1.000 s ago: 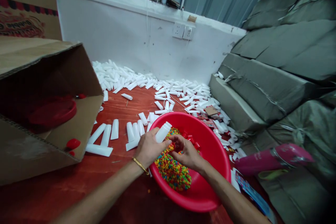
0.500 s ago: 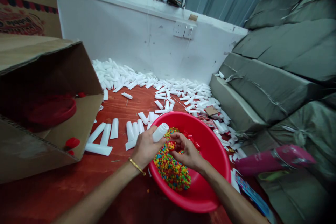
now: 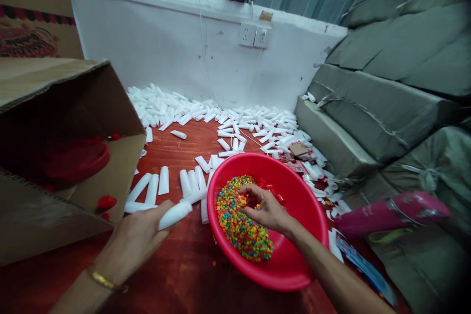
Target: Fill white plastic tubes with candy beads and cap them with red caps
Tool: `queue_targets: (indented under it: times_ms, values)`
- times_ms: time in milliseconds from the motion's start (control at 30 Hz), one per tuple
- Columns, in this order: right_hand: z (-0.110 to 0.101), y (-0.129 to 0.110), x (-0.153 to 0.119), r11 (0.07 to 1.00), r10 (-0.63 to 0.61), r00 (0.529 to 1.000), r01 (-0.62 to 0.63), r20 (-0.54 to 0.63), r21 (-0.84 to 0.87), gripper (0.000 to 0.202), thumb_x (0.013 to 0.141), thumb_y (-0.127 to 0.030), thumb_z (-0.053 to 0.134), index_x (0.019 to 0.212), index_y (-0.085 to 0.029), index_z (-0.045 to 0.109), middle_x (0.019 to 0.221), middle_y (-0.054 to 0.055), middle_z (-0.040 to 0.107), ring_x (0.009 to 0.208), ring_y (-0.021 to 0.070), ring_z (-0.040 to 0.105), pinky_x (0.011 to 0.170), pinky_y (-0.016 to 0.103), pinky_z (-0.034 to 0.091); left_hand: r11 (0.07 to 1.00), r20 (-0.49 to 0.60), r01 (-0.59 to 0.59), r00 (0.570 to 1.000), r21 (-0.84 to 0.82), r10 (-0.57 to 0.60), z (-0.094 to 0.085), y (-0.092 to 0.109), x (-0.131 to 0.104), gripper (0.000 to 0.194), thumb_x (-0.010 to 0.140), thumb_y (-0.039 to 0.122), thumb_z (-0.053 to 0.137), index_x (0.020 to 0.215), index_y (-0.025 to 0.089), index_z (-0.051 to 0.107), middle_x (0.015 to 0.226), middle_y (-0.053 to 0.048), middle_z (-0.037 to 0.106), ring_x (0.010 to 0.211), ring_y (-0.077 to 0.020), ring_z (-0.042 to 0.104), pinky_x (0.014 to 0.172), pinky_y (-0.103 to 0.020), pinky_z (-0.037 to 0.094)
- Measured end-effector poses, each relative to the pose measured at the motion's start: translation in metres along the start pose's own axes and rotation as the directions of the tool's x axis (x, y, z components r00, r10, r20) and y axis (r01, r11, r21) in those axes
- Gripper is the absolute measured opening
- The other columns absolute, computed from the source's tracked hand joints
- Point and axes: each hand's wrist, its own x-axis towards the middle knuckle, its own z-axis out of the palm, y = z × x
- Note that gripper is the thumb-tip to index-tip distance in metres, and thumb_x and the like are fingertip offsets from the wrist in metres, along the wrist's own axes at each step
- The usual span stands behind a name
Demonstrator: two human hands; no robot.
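My left hand (image 3: 138,235), with a gold bracelet at the wrist, grips a white tube (image 3: 175,215) over the red table, left of the basin. The red basin (image 3: 294,206) holds a heap of small multicoloured candies (image 3: 245,228) and a few red pieces (image 3: 270,189). Over the candies, my right hand (image 3: 267,208) is closed around a small red cap (image 3: 243,199) with candies in it. Several white tubes (image 3: 164,180) lie in front of and beside my left hand.
An open cardboard box (image 3: 128,167) with red items inside stands at the left. Many white tubes (image 3: 162,105) are piled along the wall (image 3: 147,39). Wrapped bundles (image 3: 397,113) and a pink object (image 3: 390,213) are at the right.
My left hand has moved left and down, away from the basin, with the white tube in it. My right hand remains over the candies with the cap.
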Motion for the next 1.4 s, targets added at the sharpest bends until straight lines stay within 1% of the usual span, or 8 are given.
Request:
queue_targets:
  times_ms: [100,167,300,567,800,1167,1300,1400]
  values:
    - [0.001,-0.001,0.0,1.0,-0.019,1.0,0.019,-0.019,0.003,0.028,0.07,-0.02,0.061,0.096,-0.02,0.051,0.07,-0.003,0.05,0.056,0.0092,0.046,0.051,0.022,0.038,0.979,-0.025,-0.113,0.994,-0.171,0.11,-0.013,0.046,0.009,0.024,0.08,0.048,0.045,0.084,0.026,0.055,0.067,0.001,0.061,0.063,-0.0199,0.059,0.054,-0.026,0.032]
    - [0.0,0.0,-0.001,0.999,-0.034,0.999,0.034,-0.034,0.0,0.027,0.071,-0.022,0.061,0.097,-0.02,0.052,0.074,-0.002,0.053,0.057,0.0091,0.047,0.051,0.022,0.039,0.95,-0.057,-0.208,0.978,-0.235,0.2,-0.015,0.07,0.016,0.024,0.081,0.047,0.046,0.087,0.024,0.053,0.072,0.0,0.062,0.067,-0.0196,0.059,0.055,-0.025,0.032]
    - [-0.001,0.001,-0.002,0.997,-0.073,0.996,0.071,-0.058,-0.035,0.026,0.073,-0.021,0.059,0.098,-0.02,0.054,0.081,0.001,0.057,0.06,0.0101,0.05,0.053,0.023,0.042,0.902,-0.081,-0.378,0.926,-0.209,0.369,-0.009,0.09,0.027,0.023,0.087,0.037,0.037,0.091,0.02,0.052,0.08,-0.004,0.061,0.072,-0.0202,0.058,0.059,-0.026,0.033]
    - [-0.005,-0.005,-0.003,0.949,-0.226,0.971,0.202,-0.079,-0.242,0.033,0.071,-0.011,0.056,0.103,-0.022,0.057,0.089,0.003,0.061,0.071,0.014,0.056,0.061,0.026,0.046,0.891,-0.018,-0.396,0.915,-0.221,0.402,-0.013,0.084,0.033,0.024,0.087,0.038,0.039,0.087,0.022,0.057,0.077,-0.002,0.062,0.07,-0.0186,0.058,0.056,-0.025,0.03]
    - [-0.013,-0.003,-0.005,0.903,-0.323,0.946,0.317,0.03,-0.291,0.042,0.077,-0.009,0.053,0.115,-0.026,0.053,0.109,0.006,0.058,0.092,0.0179,0.056,0.076,0.032,0.047,0.88,0.034,-0.374,0.916,-0.292,0.4,-0.015,0.082,0.036,0.028,0.086,0.043,0.038,0.085,0.024,0.059,0.072,0.0,0.062,0.068,-0.0175,0.057,0.056,-0.023,0.029]
    - [-0.011,-0.002,-0.008,0.673,-0.418,0.892,0.431,0.172,-0.601,0.04,0.085,-0.012,0.045,0.124,-0.023,0.045,0.115,0.011,0.053,0.101,0.019,0.053,0.079,0.032,0.046,0.89,-0.015,-0.404,0.912,-0.213,0.41,-0.001,0.088,0.038,0.025,0.087,0.04,0.039,0.093,0.023,0.058,0.079,-0.001,0.063,0.073,-0.0184,0.059,0.06,-0.025,0.034]
    - [-0.019,-0.006,-0.008,0.758,-0.407,0.886,0.463,0.222,-0.46,0.035,0.087,-0.024,0.05,0.122,-0.02,0.047,0.112,0.011,0.054,0.101,0.0177,0.053,0.083,0.031,0.044,0.86,-0.015,-0.47,0.879,-0.199,0.477,-0.001,0.086,0.043,0.029,0.088,0.042,0.039,0.101,0.023,0.056,0.086,-0.002,0.063,0.079,-0.0188,0.058,0.064,-0.026,0.038]
    - [-0.019,-0.008,-0.006,0.891,-0.275,0.933,0.337,0.23,-0.304,0.031,0.091,-0.035,0.042,0.113,-0.019,0.054,0.09,0.006,0.06,0.081,0.0154,0.057,0.07,0.027,0.046,0.825,-0.012,-0.536,0.84,-0.179,0.543,0.001,0.084,0.047,0.031,0.087,0.044,0.041,0.108,0.024,0.055,0.087,-0.002,0.062,0.082,-0.019,0.058,0.069,-0.027,0.04]
